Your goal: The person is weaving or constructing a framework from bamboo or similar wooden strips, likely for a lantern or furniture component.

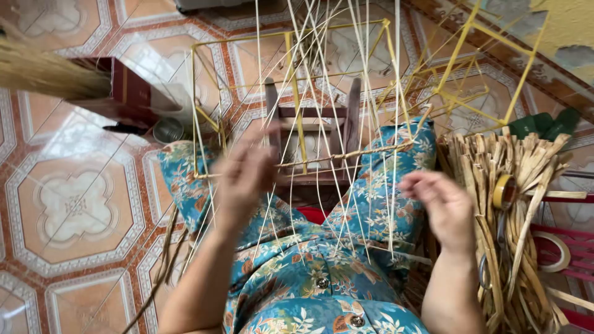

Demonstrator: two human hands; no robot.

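Patterned terracotta tile floor [74, 204]; left hand [244, 179] blurred, grip indeterminable, at yellow wire basket frame [297, 93]; right hand [442, 210] open beside pale thin reed strands [396, 185].

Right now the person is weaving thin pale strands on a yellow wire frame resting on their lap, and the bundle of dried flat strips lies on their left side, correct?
Not quite. In the head view the bundle of dried strips lies on the person's right side, beside the right hand. The rest holds: pale strands run across the yellow wire frame on the lap.
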